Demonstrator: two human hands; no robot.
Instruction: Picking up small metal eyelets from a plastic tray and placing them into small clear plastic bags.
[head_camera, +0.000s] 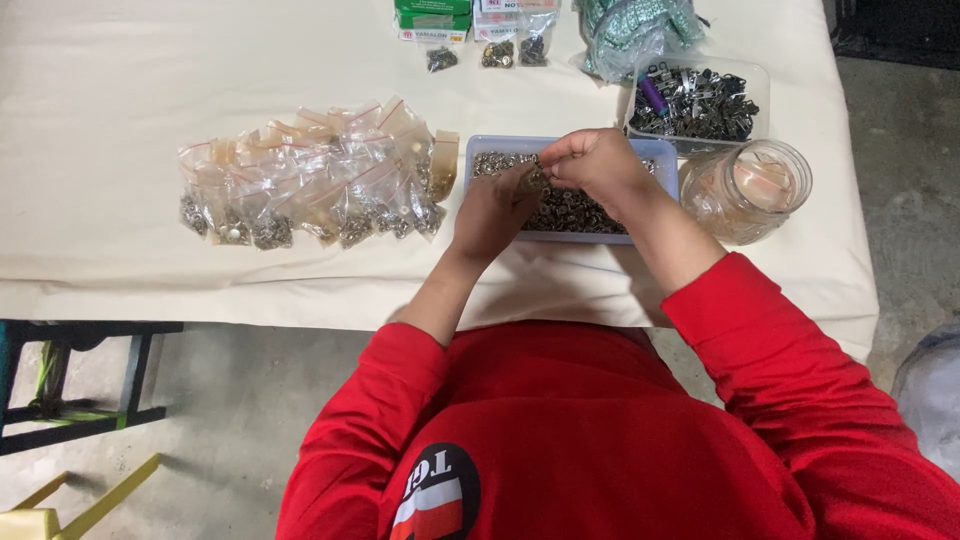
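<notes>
the small metal fasteners (575, 210) fill a shallow lavender tray (668, 160) just right of the frame's centre, and both my hands meet above its upper left part. my right hand (595, 163) is curled with its fingertips pressed together on what looks like one tiny piece; my left hand (495, 212) comes up from below with its fingers closed toward the same spot. the piece itself is too small to make out.

i think the main risk is dropping it: held this finely, a slip would send it back into the heap, where it would be lost among its likes, or off onto the cream tabletop (120, 120). my right forearm lies close to the clear glass jar (748, 188) at the right, so a careless elbow could knock it. the pile of small plastic bags (310, 180) at the left sits just beside my left hand and could be nudged. the clear tub of dark metal clips (700, 100) stands above the jar.
</notes>
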